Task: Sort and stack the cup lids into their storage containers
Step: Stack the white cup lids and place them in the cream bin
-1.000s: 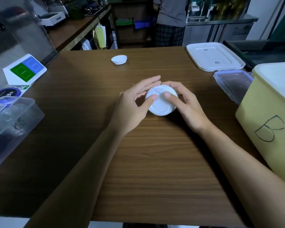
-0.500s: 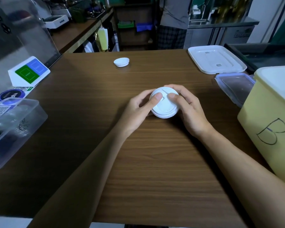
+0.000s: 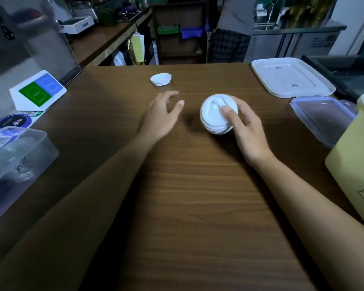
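Observation:
My right hand [image 3: 245, 131] grips a stack of white cup lids [image 3: 213, 116], thumb on top and fingers round the far side, lifted and tilted a little over the wooden table [image 3: 198, 196]. My left hand [image 3: 162, 114] hovers just left of the stack with relaxed, spread fingers and holds nothing. A single small white lid [image 3: 161, 79] lies farther back on the table. A yellow bin [image 3: 357, 164] with a drawn letter stands at the right edge. A clear plastic container [image 3: 15, 164] sits at the left edge.
A white bin cover [image 3: 290, 78] and a clear blue-rimmed cover [image 3: 322, 116] lie at the back right. A green and blue card stand [image 3: 37, 90] and stickers are at the left. A person [image 3: 231, 28] stands beyond the table's far edge.
My left hand has let go of the lid stack and moved left. My right hand now holds the stack alone and has raised it slightly.

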